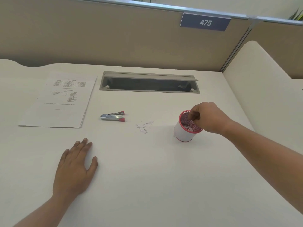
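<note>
White cubicle desk [147, 185]: tiny, prickly loose staples [144, 126] left of the light, tippable mesh pen cup [183, 132] need fingertip pinching; right hand [209, 118] dips bunched fingers inside it, whether they hold anything hidden; left hand [73, 171] lies flat, fingers spread.

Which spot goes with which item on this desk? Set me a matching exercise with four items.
Items:
1 paper stack
2 silver tool with red tips
3 loose staples
4 red mesh cup

Places:
A below the fingers of the right hand
B far left of the desk
C between the tool and the cup
D just right of the papers

Pairs: 1-B; 2-D; 3-C; 4-A.
</note>
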The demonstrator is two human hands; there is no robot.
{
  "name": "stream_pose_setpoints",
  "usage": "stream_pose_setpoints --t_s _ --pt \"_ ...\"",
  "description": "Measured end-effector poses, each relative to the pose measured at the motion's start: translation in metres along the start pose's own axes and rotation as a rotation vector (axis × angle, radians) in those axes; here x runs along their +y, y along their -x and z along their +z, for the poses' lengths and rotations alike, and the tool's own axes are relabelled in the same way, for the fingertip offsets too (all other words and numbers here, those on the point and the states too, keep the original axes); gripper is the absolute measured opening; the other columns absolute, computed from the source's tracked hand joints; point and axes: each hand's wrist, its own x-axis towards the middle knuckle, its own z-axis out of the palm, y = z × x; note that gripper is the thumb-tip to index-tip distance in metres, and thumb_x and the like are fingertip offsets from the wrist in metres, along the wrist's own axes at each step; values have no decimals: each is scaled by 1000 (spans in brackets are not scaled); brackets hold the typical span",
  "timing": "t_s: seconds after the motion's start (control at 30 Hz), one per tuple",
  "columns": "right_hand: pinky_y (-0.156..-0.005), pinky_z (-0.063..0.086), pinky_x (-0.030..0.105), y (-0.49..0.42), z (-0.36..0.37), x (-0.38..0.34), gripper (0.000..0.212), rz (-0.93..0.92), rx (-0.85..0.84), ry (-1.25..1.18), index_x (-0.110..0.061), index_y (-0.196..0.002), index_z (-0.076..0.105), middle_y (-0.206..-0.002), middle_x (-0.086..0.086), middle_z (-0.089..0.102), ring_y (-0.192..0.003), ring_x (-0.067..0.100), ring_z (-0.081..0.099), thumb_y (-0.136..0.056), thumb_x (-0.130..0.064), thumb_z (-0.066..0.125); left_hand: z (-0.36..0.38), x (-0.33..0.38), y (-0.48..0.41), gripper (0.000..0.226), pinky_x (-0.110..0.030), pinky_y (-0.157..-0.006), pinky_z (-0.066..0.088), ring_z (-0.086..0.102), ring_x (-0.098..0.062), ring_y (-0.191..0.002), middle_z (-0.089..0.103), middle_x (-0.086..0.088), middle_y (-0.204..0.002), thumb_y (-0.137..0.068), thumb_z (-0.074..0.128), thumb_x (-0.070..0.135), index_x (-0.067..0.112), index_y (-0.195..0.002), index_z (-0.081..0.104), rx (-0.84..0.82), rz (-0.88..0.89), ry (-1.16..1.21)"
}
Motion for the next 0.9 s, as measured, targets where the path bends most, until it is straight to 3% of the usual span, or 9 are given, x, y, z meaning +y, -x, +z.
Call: stream_pose_setpoints --t_s 0.2,0.37,0.57,0.9 --pt "-71 57 31 0 2 0 33 -9 -8 20 -19 -87 74 -88 2 71 -81 21 66 -74 5 55 0 0 -1 68 -40 -124 17 30 -15 -150 39 6 -160 -90 31 55 23 -148 45 -2 -2 -3" --pt "-69 55 26 0 1 -1 39 -6 -21 -52 -18 -88 70 -83 0 72 -74 11 65 -71 11 51 -1 0 1 69 -41 -124 17 30 -15 -150 39 6 -160 -89 30 55 23 -148 45 -7 -5 3" --pt "-70 56 28 0 0 -1 28 -7 -22 -60 -18 -91 71 -77 -5 69 -73 11 65 -73 2 63 -2 3 0 69 -40 -124 17 31 -15 -150 40 6 -159 -89 30 56 22 -147 46 -3 -3 6" --pt "-64 54 29 -1 -1 -1 19 1 -35 -14 -23 -67 66 -76 -3 68 -76 20 64 -72 -6 70 -3 3 0 69 -41 -124 18 31 -16 -150 40 5 -159 -89 30 56 22 -147 46 -5 -6 6"
